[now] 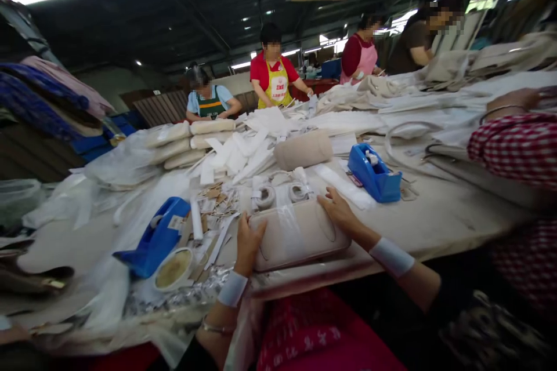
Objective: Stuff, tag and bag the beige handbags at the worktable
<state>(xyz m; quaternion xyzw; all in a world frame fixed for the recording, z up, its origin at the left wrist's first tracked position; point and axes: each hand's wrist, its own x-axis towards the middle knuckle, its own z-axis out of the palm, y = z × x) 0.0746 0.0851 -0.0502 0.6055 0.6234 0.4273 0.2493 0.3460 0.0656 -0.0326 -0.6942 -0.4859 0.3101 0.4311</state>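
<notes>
A beige padded bag wrapped in clear plastic lies flat on the table edge in front of me. My left hand grips its left end, fingers curled over the edge. My right hand rests on its upper right corner, fingers pressed down on the plastic. Both wrists wear white bands. Two white coiled straps lie just behind the bag.
One blue tape dispenser stands behind my right hand, another to my left beside a round tin. Stacked beige bags and white paper heaps cover the table. A person's checked sleeve is at right; several workers stand beyond.
</notes>
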